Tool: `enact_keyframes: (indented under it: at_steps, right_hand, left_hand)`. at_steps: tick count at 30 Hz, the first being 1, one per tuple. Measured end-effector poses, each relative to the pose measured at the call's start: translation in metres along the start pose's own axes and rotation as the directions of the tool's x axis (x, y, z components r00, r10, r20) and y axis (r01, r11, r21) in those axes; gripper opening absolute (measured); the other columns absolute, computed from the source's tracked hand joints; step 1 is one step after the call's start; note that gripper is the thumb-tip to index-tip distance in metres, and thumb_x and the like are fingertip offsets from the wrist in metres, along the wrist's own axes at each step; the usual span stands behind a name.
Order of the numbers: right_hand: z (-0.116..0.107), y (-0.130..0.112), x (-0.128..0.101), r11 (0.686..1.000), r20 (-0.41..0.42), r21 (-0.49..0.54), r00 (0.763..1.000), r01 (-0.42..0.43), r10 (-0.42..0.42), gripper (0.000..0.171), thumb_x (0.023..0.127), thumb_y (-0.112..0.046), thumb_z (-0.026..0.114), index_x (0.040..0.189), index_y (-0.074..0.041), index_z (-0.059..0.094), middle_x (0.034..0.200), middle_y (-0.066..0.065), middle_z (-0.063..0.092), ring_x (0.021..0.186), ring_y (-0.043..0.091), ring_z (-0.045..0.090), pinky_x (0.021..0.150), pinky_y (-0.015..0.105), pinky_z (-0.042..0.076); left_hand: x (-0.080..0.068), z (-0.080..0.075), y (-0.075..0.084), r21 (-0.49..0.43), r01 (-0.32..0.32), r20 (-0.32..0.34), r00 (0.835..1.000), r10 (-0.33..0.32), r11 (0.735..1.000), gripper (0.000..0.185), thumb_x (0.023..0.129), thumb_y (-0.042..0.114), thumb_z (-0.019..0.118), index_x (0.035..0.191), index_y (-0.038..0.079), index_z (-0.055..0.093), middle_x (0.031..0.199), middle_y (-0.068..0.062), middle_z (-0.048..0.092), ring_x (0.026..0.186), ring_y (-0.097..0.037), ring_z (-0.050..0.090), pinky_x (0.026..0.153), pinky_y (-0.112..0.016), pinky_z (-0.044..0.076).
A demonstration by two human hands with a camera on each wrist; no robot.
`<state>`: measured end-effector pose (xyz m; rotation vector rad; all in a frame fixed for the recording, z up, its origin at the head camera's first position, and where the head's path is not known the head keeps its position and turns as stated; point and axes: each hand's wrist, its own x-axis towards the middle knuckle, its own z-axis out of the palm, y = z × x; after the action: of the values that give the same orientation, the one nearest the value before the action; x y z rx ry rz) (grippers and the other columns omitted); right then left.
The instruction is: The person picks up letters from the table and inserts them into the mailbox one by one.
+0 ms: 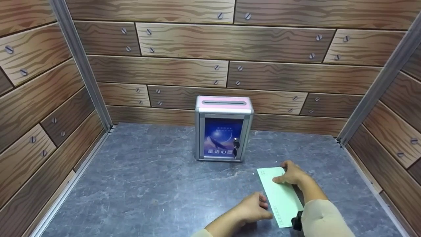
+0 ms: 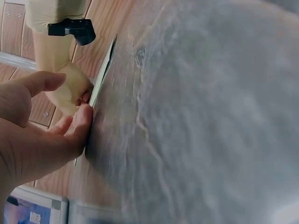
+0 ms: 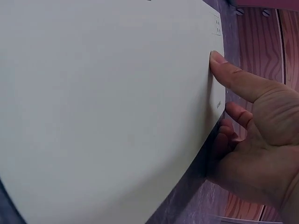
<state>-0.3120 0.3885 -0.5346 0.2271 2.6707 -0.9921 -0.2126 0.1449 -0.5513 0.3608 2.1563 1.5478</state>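
**Both hands on pale green envelope, box beyond**

Pale green envelope (image 1: pixel 280 196) lies flat on the grey marbled table (image 1: pixel 148 184), long axis running diagonally away from the person. Right hand (image 1: pixel 291 174) is at the envelope's far end: thumb on top of the paper, other fingers curled at and under the right edge, so the grip is grasping the envelope, pinch style. Right wrist view confirms it: thumb (image 3: pixel 233 74) pressed on the sheet's face, fingertips tucked beneath the edge. Small printed squares show on the corner just beyond that grip.

Left hand (image 1: pixel 253 207) sits just left of the envelope's near half, fingertips touching its left edge. In the left wrist view the fingers (image 2: pixel 79 123) are relaxed and only lightly bent against the paper's edge, nothing clasped; grip is released. Thumb held apart above.

Beyond both grips, well apart from the envelope, stands a metal-framed letter box (image 1: pixel 223 128) with pink top, slot in the lid, blue poster on the front, keys hanging from the lock at lower right. It sits near the back wood-pattern wall (image 1: pixel 230 65). A black strap-mounted device (image 1: pixel 297 223) is on the right wrist, over a beige sleeve (image 1: pixel 324 219).
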Motion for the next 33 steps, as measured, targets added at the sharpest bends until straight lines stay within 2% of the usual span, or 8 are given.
enact_keyframes:
  at_steps: [6, 14, 17, 20, 24, 28, 31, 33]
  right_hand:
    - [-0.002, 0.002, 0.000, 0.999, 0.010, -0.021, 0.999, -0.036, 0.036, 0.089, 0.087, -0.038, 0.093, 0.140, 0.003, 0.036, 0.147, 0.038, 0.036, 0.122, 0.048, 0.049, 0.098, 0.060, 0.048]
    - [0.004, 0.003, 0.001, 0.999, -0.021, 0.038, 0.999, -0.037, 0.037, 0.089, 0.088, -0.034, 0.092, 0.140, 0.001, 0.029, 0.142, 0.036, 0.044, 0.122, 0.044, 0.051, 0.097, 0.055, 0.048]
    - [0.004, 0.006, 0.000, 0.995, -0.022, 0.096, 0.999, -0.031, 0.033, 0.086, 0.092, -0.028, 0.088, 0.143, 0.001, 0.025, 0.147, 0.039, 0.044, 0.128, 0.047, 0.051, 0.104, 0.057, 0.047]
    - [0.000, 0.010, -0.003, 0.988, 0.014, 0.153, 1.000, -0.024, 0.022, 0.081, 0.102, -0.026, 0.076, 0.154, 0.002, 0.022, 0.161, 0.042, 0.031, 0.143, 0.054, 0.044, 0.114, 0.061, 0.044]
    - [-0.006, 0.020, -0.008, 0.966, 0.079, 0.258, 0.997, -0.004, -0.017, 0.069, 0.113, -0.024, 0.056, 0.166, 0.003, 0.022, 0.171, 0.037, 0.023, 0.149, 0.054, 0.040, 0.111, 0.057, 0.050]
    - [-0.008, 0.027, -0.011, 0.923, 0.094, 0.385, 0.995, 0.004, -0.043, 0.044, 0.116, -0.020, 0.047, 0.155, 0.001, 0.045, 0.151, 0.028, 0.051, 0.129, 0.039, 0.056, 0.100, 0.044, 0.053]
    - [-0.007, 0.029, -0.012, 0.904, 0.087, 0.426, 0.995, 0.011, -0.053, 0.036, 0.117, -0.018, 0.044, 0.148, 0.000, 0.051, 0.143, 0.022, 0.057, 0.126, 0.035, 0.056, 0.104, 0.048, 0.050]
    - [-0.007, 0.029, -0.012, 0.905, 0.083, 0.426, 0.995, 0.015, -0.055, 0.037, 0.117, -0.018, 0.043, 0.149, -0.001, 0.051, 0.146, 0.021, 0.055, 0.131, 0.034, 0.054, 0.108, 0.049, 0.047]
  left_hand:
    - [0.007, -0.002, 0.000, 0.176, -0.056, 0.057, 0.997, 0.046, 0.983, 0.034, 0.079, 0.009, 0.089, 0.105, 0.010, 0.067, 0.102, 0.000, 0.080, 0.093, -0.004, 0.066, 0.089, -0.019, 0.054]
    - [0.007, -0.005, -0.001, 0.254, -0.090, 0.062, 0.995, 0.077, 0.963, 0.041, 0.079, 0.011, 0.090, 0.114, 0.005, 0.069, 0.104, -0.002, 0.083, 0.100, -0.006, 0.070, 0.096, -0.019, 0.054]
    - [0.007, -0.004, 0.000, 0.249, -0.084, 0.062, 0.996, 0.070, 0.965, 0.044, 0.079, 0.012, 0.090, 0.116, 0.005, 0.068, 0.105, -0.001, 0.082, 0.102, -0.006, 0.069, 0.098, -0.019, 0.053]
    - [0.007, -0.003, 0.000, 0.225, -0.075, 0.065, 0.996, 0.062, 0.971, 0.043, 0.080, 0.011, 0.090, 0.116, 0.007, 0.067, 0.105, 0.000, 0.081, 0.100, -0.006, 0.069, 0.097, -0.019, 0.054]
    - [0.007, -0.002, -0.001, 0.188, -0.070, 0.068, 0.996, 0.058, 0.980, 0.042, 0.081, 0.010, 0.089, 0.114, 0.009, 0.064, 0.103, 0.000, 0.080, 0.094, -0.004, 0.066, 0.092, -0.019, 0.053]
    - [0.007, -0.003, -0.005, 0.117, -0.066, 0.053, 0.997, 0.060, 0.991, 0.047, 0.082, 0.008, 0.087, 0.118, 0.009, 0.057, 0.097, 0.001, 0.077, 0.082, -0.005, 0.062, 0.081, -0.020, 0.052]
    - [0.007, -0.003, -0.007, 0.058, -0.065, 0.032, 0.997, 0.064, 0.996, 0.051, 0.081, 0.004, 0.086, 0.121, 0.008, 0.054, 0.093, 0.001, 0.072, 0.075, -0.007, 0.060, 0.072, -0.020, 0.048]
    - [0.007, -0.004, -0.007, 0.045, -0.060, 0.019, 0.998, 0.059, 0.997, 0.052, 0.081, 0.004, 0.085, 0.122, 0.008, 0.053, 0.093, 0.001, 0.069, 0.074, -0.008, 0.058, 0.068, -0.020, 0.046]
